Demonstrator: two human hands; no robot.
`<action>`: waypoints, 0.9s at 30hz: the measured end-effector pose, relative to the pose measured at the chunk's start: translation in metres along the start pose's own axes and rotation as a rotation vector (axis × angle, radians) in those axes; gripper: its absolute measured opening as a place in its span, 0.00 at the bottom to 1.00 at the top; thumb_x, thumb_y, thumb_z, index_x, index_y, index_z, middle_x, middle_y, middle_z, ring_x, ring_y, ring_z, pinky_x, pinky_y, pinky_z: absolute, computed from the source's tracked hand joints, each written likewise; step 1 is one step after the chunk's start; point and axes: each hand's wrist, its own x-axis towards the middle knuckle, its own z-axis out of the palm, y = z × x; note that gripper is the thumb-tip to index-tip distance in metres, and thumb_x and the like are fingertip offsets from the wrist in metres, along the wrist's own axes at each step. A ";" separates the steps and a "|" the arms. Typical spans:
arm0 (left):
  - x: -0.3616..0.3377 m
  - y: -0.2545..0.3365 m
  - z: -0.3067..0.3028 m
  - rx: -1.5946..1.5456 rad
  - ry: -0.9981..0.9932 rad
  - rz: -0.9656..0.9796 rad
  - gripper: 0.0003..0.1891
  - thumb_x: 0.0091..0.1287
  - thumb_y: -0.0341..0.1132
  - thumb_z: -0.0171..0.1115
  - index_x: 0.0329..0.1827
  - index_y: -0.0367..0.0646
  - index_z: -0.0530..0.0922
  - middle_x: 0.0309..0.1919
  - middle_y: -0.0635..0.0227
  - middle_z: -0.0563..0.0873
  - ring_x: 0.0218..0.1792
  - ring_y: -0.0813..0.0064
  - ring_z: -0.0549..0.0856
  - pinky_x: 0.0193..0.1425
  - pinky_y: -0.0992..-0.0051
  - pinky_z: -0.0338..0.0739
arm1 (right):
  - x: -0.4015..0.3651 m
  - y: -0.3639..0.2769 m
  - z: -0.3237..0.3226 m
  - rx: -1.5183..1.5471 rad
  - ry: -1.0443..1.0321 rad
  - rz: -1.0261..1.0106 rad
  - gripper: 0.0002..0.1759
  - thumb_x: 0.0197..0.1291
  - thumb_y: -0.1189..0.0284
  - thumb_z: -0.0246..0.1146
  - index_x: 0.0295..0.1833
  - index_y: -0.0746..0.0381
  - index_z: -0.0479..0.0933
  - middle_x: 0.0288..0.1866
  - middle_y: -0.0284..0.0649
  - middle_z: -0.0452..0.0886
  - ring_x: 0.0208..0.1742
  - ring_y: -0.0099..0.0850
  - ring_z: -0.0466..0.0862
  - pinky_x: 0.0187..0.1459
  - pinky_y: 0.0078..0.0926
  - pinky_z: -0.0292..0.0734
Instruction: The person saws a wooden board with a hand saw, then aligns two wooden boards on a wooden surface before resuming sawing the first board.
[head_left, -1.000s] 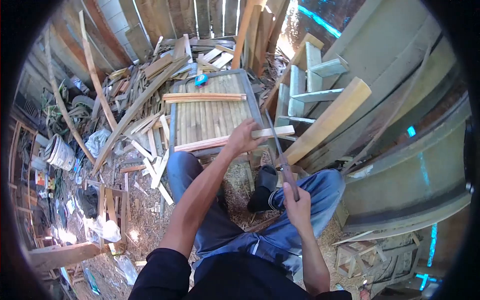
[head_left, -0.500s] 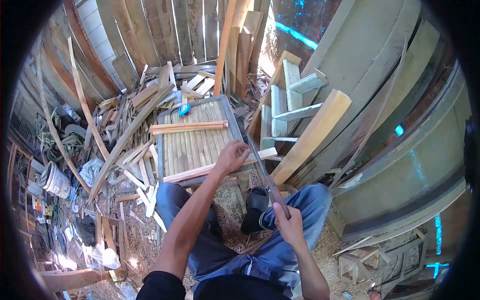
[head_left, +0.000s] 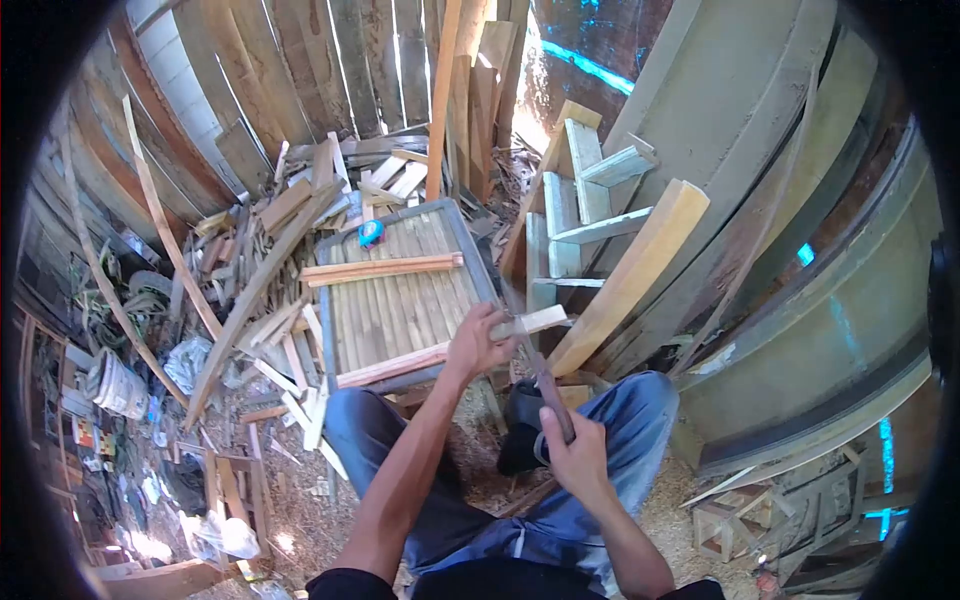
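My left hand [head_left: 478,342] is closed round a pale wooden strip [head_left: 400,364], near the strip's right end. The strip lies slanted along the near edge of a framed slatted panel [head_left: 395,315], its tip reaching past the panel to the right. My right hand [head_left: 577,448] grips the brown handle of a long, narrow-bladed tool [head_left: 546,388]. Its blade points away from me and crosses the strip just right of my left fingers. Motion blurs the blade, so its edge cannot be made out. Reddish strips [head_left: 385,268] lie across the panel, with a blue tape measure [head_left: 370,233] behind them.
Scrap wood [head_left: 285,215] is heaped beyond and left of the panel. A thick board [head_left: 640,270] leans at the right, beside a pale wooden frame [head_left: 580,205]. A white bucket [head_left: 122,385] stands far left. Shavings cover the ground round my legs.
My left hand has come down from beside the blade onto the strip. The strip's right end has shifted slightly right, and the tool's blade has become blurred. The whole view has tilted slightly.
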 end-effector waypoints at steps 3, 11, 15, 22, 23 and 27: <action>0.000 -0.005 -0.002 0.004 0.010 0.028 0.15 0.54 0.39 0.72 0.41 0.39 0.85 0.35 0.56 0.79 0.42 0.52 0.80 0.50 0.61 0.76 | 0.015 -0.002 0.015 0.031 0.042 -0.050 0.22 0.68 0.57 0.59 0.40 0.68 0.81 0.22 0.56 0.77 0.25 0.52 0.80 0.31 0.41 0.73; -0.003 -0.004 0.006 0.054 -0.018 -0.002 0.17 0.52 0.41 0.72 0.42 0.42 0.85 0.38 0.58 0.80 0.43 0.54 0.79 0.52 0.61 0.76 | -0.028 0.027 -0.003 -0.001 0.049 -0.017 0.20 0.68 0.60 0.61 0.35 0.69 0.80 0.17 0.49 0.74 0.17 0.36 0.74 0.27 0.34 0.70; -0.001 0.000 -0.001 0.072 -0.011 -0.017 0.18 0.52 0.42 0.72 0.41 0.41 0.85 0.36 0.55 0.80 0.43 0.52 0.79 0.52 0.60 0.76 | -0.020 0.032 0.007 0.129 0.062 0.039 0.20 0.68 0.60 0.61 0.33 0.68 0.81 0.17 0.48 0.74 0.18 0.34 0.74 0.26 0.34 0.69; 0.003 -0.006 -0.004 0.035 -0.061 -0.090 0.17 0.52 0.42 0.72 0.41 0.41 0.86 0.35 0.55 0.79 0.42 0.52 0.80 0.51 0.59 0.76 | 0.046 0.026 0.039 0.031 0.191 -0.125 0.29 0.69 0.55 0.60 0.23 0.69 0.75 0.14 0.39 0.67 0.19 0.25 0.69 0.24 0.34 0.64; 0.000 -0.007 -0.002 0.018 -0.055 -0.066 0.17 0.52 0.41 0.72 0.42 0.41 0.86 0.34 0.55 0.79 0.42 0.52 0.79 0.50 0.59 0.76 | 0.040 0.030 0.038 0.061 0.174 -0.121 0.29 0.69 0.55 0.60 0.23 0.69 0.74 0.14 0.39 0.67 0.18 0.25 0.68 0.24 0.34 0.64; -0.002 -0.013 -0.001 0.026 -0.056 -0.033 0.17 0.52 0.41 0.73 0.43 0.43 0.86 0.33 0.55 0.78 0.41 0.52 0.79 0.48 0.59 0.75 | -0.016 0.034 0.009 -0.020 0.065 -0.044 0.23 0.68 0.59 0.60 0.32 0.70 0.78 0.15 0.47 0.68 0.17 0.35 0.69 0.25 0.36 0.66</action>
